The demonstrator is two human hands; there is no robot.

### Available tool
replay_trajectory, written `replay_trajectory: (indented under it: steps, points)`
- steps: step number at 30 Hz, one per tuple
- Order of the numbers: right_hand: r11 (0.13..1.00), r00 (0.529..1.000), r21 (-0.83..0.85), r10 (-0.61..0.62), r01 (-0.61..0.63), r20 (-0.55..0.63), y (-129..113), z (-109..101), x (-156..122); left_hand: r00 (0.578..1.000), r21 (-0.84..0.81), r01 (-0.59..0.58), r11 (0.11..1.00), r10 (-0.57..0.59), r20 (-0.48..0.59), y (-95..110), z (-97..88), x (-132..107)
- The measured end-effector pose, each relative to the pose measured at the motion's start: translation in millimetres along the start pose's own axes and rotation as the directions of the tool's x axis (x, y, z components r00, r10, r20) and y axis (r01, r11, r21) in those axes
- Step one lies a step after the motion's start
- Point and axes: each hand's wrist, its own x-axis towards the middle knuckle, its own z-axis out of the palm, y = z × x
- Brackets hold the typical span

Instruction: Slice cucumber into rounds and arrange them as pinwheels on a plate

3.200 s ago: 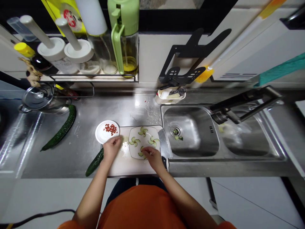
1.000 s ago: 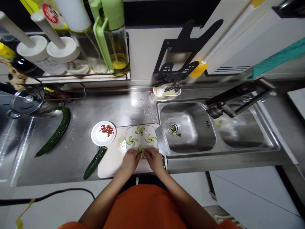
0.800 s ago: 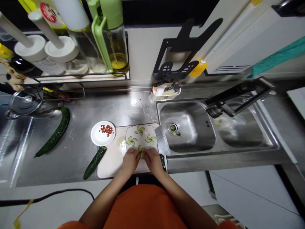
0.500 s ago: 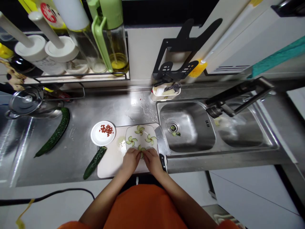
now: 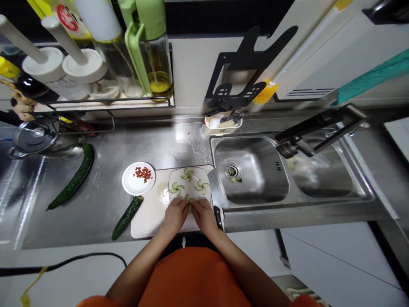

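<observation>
Both my left hand (image 5: 176, 213) and my right hand (image 5: 203, 213) are over the near edge of a white square plate (image 5: 193, 174). Their fingertips pinch together at cucumber slices (image 5: 190, 198), which they partly cover. Three pinwheels of thin cucumber slices lie on the plate: one at the far side (image 5: 187, 174), one on the left (image 5: 176, 189) and one on the right (image 5: 201, 186), with small red centres. Beneath the plate is a pale cutting board (image 5: 145, 221). A knife (image 5: 218, 192) lies along the board's right side, its black handle toward me.
Left of the board are a white round plate (image 5: 130, 181) with small red pieces (image 5: 143, 174), a cut cucumber (image 5: 127, 218) and a long whole cucumber (image 5: 74, 181). A double sink (image 5: 255, 170) with a faucet (image 5: 306, 132) is on the right. A bottle rack (image 5: 121, 102) hangs above the counter.
My hands stay at the plate's near edge, fingers still pinched at the cucumber slices. The view shifts very slightly; nothing else has visibly moved.
</observation>
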Motion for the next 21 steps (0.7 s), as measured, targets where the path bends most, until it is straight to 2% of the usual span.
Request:
replay_trajectory:
  steps: [7, 12, 17, 19, 21]
  points:
    - [1.000, 1.000, -0.004, -0.001, 0.002, 0.014, 0.0, -1.1, -0.6, 1.000, -0.002, -0.018, 1.000, 0.018, 0.011, 1.6, -1.9, -0.8]
    - [1.000, 1.000, 0.027, -0.002, 0.003, -0.030, -1.5, -3.9, 0.5, 0.999, -0.106, -0.032, 0.994, 0.031, -0.008, 3.8, -8.3, -5.9]
    - [0.999, 0.998, 0.034, 0.018, -0.015, -0.067, -0.3, -14.1, -0.5, 0.999, -0.182, -0.034, 0.983, 0.036, 0.009, 5.6, -21.1, -22.5]
    - [0.998, 0.993, 0.037, 0.045, -0.041, -0.106, 2.9, -18.9, -2.0, 1.000, -0.203, -0.018, 0.979, 0.016, -0.012, 4.1, -25.5, -30.3]
    - [0.995, 0.980, 0.039, 0.097, -0.091, -0.172, 7.9, -22.4, -3.4, 0.995, -0.216, 0.024, 0.976, -0.044, -0.088, 0.7, -28.2, -35.8]
